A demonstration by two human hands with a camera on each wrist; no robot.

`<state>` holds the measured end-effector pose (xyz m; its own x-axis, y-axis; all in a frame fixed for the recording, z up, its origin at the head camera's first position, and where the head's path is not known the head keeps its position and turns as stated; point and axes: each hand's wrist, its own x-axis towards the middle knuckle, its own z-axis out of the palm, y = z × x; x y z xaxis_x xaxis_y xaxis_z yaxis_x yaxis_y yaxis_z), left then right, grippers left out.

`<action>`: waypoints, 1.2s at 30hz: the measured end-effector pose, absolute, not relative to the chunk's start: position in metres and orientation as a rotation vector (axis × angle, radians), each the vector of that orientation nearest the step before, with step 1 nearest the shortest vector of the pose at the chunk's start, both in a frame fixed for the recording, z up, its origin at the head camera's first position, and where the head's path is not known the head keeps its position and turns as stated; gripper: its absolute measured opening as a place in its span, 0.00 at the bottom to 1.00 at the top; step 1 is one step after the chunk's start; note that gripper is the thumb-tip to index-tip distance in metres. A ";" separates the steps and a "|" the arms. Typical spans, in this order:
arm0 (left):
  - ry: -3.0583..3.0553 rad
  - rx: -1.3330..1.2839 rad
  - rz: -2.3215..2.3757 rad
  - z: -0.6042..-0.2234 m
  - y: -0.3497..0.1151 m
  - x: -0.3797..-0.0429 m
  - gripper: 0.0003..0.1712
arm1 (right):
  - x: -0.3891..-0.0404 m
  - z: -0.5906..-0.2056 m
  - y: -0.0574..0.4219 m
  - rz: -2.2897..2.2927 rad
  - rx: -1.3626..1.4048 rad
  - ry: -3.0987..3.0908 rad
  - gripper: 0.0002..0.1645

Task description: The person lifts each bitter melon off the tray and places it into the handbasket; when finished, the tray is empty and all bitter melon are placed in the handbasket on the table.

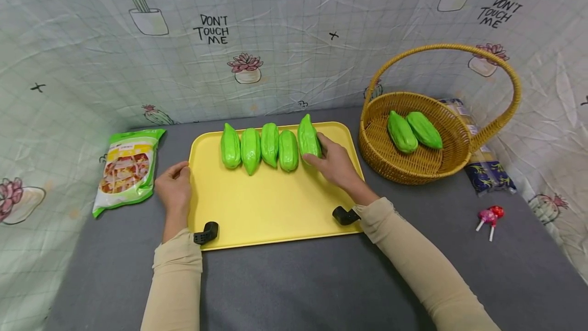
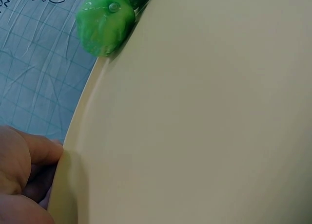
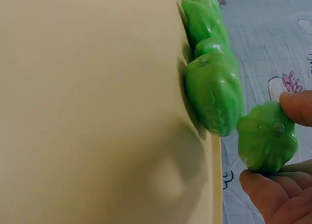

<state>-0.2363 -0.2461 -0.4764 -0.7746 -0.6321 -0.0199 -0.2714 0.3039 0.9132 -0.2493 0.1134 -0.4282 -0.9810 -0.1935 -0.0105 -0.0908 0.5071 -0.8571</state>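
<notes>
Several elongated, ridged green fruits with glossy skin stand out against the yellow tray (image 1: 257, 213). Four of them, such as this green fruit (image 1: 250, 150), lie side by side along the tray's far edge. My right hand (image 1: 337, 165) grips another green fruit (image 3: 267, 137) at the right end of that row, thumb on one side and fingers on the other. Over the tray in the right wrist view falls a shadow. My left hand (image 1: 176, 188) is at the tray's left rim, its curled fingertips holding the edge.
At the right stands a wicker basket (image 1: 390, 167) with a tall handle and two green fruits in it. Behind it lies a patterned packet (image 1: 489, 170); two lollipops (image 1: 491, 215) lie nearer. A green-and-white food bag (image 1: 128, 170) is left of the tray. A printed cloth hangs behind.
</notes>
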 end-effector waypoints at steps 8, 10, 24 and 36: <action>-2.235 0.817 -1.450 -0.477 -0.246 -0.236 0.16 | -0.240 -0.420 0.119 -1.540 -0.275 2.605 0.48; -2.236 0.817 -1.446 -0.477 -0.246 -0.236 0.16 | -0.237 -0.417 0.121 -1.566 -0.291 2.585 0.48; -2.245 0.807 -1.425 -0.478 -0.246 -0.237 0.16 | -0.226 -0.410 0.136 -1.620 -0.335 2.568 0.49; -2.246 0.802 -1.435 -0.474 -0.244 -0.236 0.16 | -0.213 -0.396 0.149 -1.606 -0.365 2.609 0.48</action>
<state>-0.2362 -0.2441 -0.4739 -0.7758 -0.6309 -0.0044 -0.2691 0.3246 0.9068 -0.2127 0.1491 -0.3958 -0.9705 -0.2290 0.0762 -0.1711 0.4305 -0.8862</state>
